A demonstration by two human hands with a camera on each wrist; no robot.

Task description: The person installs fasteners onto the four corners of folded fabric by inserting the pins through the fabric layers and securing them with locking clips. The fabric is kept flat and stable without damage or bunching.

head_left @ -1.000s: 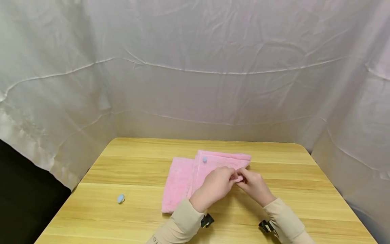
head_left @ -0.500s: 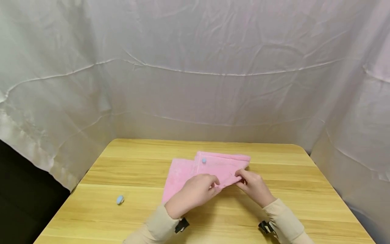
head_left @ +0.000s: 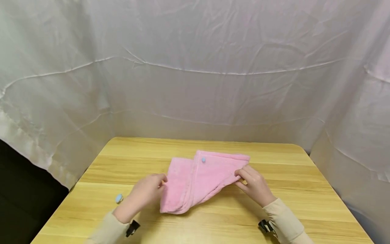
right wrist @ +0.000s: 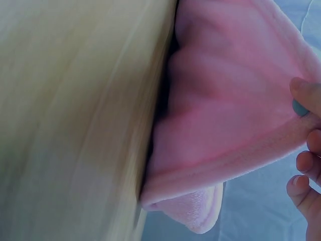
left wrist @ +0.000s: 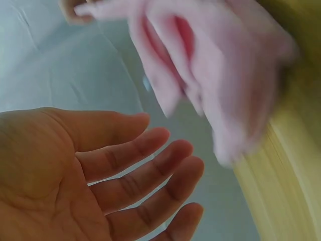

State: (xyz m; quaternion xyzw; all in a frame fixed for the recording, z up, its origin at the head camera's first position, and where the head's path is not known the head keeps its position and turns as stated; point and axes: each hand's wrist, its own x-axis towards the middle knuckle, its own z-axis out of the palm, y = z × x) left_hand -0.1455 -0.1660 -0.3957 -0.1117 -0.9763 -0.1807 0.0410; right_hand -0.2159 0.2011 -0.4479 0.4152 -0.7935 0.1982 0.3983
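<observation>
A pink plush cloth (head_left: 210, 176), folded over itself, lies on the wooden table with a small blue button (head_left: 203, 159) near its top edge. My right hand (head_left: 253, 185) pinches its right corner, lifting that edge slightly. In the right wrist view a blue-green button (right wrist: 300, 108) shows beside the fingertips at the cloth's edge. At the cloth's left side is my left hand (head_left: 145, 193), its fingers loosely bent. The left wrist view shows that hand (left wrist: 115, 175) with nothing in it, apart from the blurred cloth (left wrist: 220, 75).
A small light-blue oval piece (head_left: 119, 198) with a pale side lies on the table (head_left: 274, 223), just left of my left hand. Pale grey curtains (head_left: 213, 95) hang behind the table and along both sides.
My left hand has let go of the cloth's right corner and moved left to its left side. The right hand keeps its pinch. The cloth's lower edge is now uncovered.
</observation>
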